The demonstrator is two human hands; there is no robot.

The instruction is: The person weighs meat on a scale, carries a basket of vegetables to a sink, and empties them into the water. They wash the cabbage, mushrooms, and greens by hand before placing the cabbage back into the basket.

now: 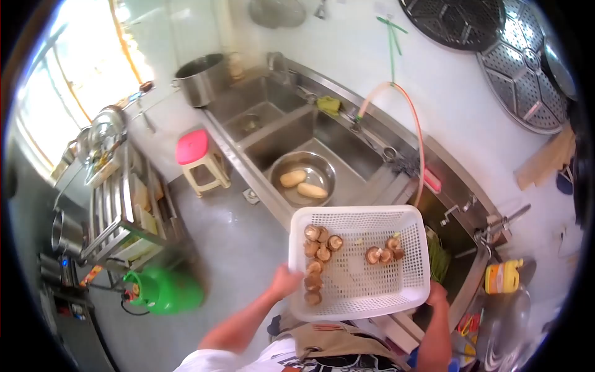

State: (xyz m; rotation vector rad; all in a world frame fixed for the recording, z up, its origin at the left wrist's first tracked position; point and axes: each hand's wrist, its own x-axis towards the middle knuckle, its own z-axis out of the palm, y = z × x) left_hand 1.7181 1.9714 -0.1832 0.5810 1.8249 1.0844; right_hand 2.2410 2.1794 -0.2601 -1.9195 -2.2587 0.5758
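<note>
Basket (350,276), white, just below centre of frame, gripped at opposite sides, presumably to keep it level: left hand (287,282) curled on left edge, right hand (437,294) curled at lower-right corner, fingers partly hidden. Mushroom clusters (315,266) inside, contained by walls. Yellow jug (503,276), lower right: writing unreadable.

From here I see a white perforated basket (350,279), brown mushrooms (315,266) at its nine and two o'clock, some seemingly stem-up.
</note>
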